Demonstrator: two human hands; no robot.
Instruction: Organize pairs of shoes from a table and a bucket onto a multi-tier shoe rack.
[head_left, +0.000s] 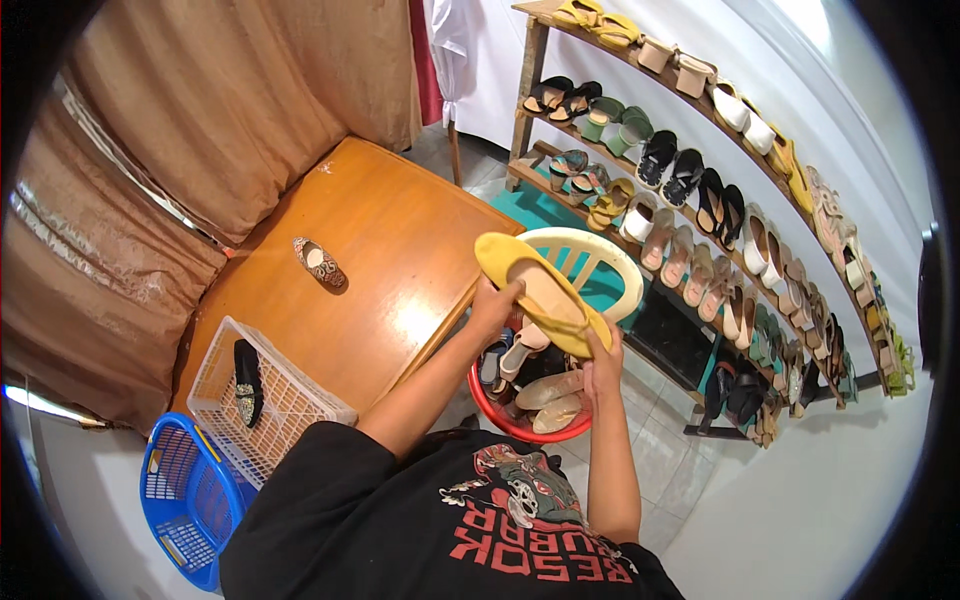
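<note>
A yellow flat shoe (pixel 548 290) is held up in front of me between both hands. My left hand (pixel 495 306) is closed on its left side, near the opening. My right hand (pixel 602 366) grips its lower right end. Below the shoe stands a red basin (pixel 545 437) with several shoes in it, partly hidden by my arms; a pair of beige shoes (pixel 553 402) lies on its near side. A brown patterned shoe (pixel 320 265) lies alone on the orange-brown wooden table (pixel 385 215) to the left.
A wooden rack (pixel 690 100) with several shelves of shoes spans the right. A cream plastic chair (pixel 628 275) stands behind the basin. At left, a white basket (pixel 310 398) holds a black shoe (pixel 248 380) with glittery decoration, beside a blue basket (pixel 205 497). Brown curtains (pixel 240 90) hang behind the table.
</note>
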